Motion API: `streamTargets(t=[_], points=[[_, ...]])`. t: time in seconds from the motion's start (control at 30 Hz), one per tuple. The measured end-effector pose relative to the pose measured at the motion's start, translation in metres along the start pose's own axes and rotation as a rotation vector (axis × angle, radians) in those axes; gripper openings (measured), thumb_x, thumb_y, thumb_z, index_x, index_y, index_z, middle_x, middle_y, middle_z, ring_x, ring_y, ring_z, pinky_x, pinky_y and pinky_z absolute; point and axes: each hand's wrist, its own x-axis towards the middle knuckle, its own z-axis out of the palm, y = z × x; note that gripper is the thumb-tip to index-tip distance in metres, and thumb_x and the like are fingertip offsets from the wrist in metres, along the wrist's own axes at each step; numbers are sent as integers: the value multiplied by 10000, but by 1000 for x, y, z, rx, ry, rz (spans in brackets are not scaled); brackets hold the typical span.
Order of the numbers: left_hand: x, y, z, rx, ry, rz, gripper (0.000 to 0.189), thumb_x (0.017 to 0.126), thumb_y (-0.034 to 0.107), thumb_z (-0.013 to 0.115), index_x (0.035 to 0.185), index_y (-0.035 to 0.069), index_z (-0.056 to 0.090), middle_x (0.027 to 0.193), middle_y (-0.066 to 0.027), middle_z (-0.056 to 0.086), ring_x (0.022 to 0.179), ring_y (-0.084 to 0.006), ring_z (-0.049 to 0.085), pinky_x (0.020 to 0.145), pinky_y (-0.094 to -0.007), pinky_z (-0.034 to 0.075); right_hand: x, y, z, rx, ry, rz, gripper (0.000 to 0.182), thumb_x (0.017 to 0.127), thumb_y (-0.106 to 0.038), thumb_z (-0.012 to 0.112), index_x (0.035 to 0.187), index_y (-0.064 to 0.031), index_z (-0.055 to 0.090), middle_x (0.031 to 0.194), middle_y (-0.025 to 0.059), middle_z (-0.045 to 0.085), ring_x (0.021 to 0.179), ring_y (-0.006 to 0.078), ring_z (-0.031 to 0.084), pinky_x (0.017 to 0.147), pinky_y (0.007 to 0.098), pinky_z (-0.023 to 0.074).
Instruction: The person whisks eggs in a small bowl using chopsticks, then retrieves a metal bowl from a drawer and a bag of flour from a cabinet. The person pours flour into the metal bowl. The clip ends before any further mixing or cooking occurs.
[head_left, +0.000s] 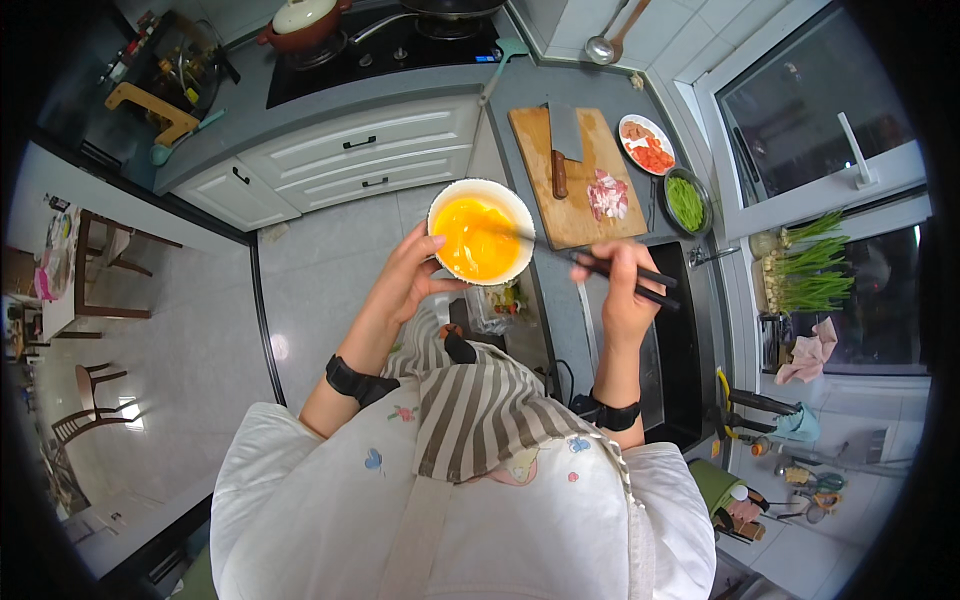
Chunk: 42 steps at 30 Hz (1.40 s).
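My left hand (411, 270) grips a white bowl (519, 201) by its left side and underside, above the floor. Inside it lies bright yellow beaten egg (476, 244), glossy and partly streaked. My right hand (621, 289) holds a pair of dark chopsticks (652, 289) over the counter by the sink. Their far ends blur as they reach leftward across the bowl's rim into the egg. A wooden cutting board (536, 169) lies beyond my right hand, bearing a cleaver (566, 135) and a small heap of cut pinkish meat (607, 196).
An oval plate (628, 124) of chopped orange-red pieces and a metal bowl of green strips (684, 202) stand by the window. The black sink (679, 375) is at right. A gas stove (382, 56) carries a red pot (304, 34) and a frying pan (450, 6).
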Motion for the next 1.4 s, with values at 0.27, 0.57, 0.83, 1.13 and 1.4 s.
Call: streamTargets(t=[0.27,0.57,0.83,1.13,1.4], points=[[-1,-2,4,27,16,-40,573,863,271,564,1346,35,365,1240,-146,489,1134,-272,538,790,-474,563,2,4,-10,-78,-80,113,253,959,-149,491,844,57,585,710,138,644,551,171,632,539,268,513],[-2,-4,5,39,7,-47,565,868,273,558,1343,33,370,1241,-149,490,1111,-266,556,775,-472,570,-1,12,-18,204,-167,82,260,963,-163,497,889,68,588,715,146,650,586,181,646,572,275,527],[-1,-11,6,36,35,-84,575,864,302,563,1327,14,381,1211,-152,513,1099,-269,565,751,-469,578,-3,14,-25,183,16,46,242,963,-138,482,880,64,584,740,142,648,593,179,647,581,286,535],[3,-23,8,31,21,-145,554,869,340,551,1298,15,415,1181,-144,534,1062,-252,592,718,-436,590,-4,11,-35,-73,-87,101,276,979,-164,437,853,46,565,697,121,610,552,178,620,513,285,514],[14,-25,3,40,38,-190,544,874,345,544,1278,1,421,1171,-145,552,1033,-259,615,719,-427,592,-6,19,-31,20,-62,220,277,967,-156,481,798,40,580,660,102,621,545,128,605,505,235,476]])
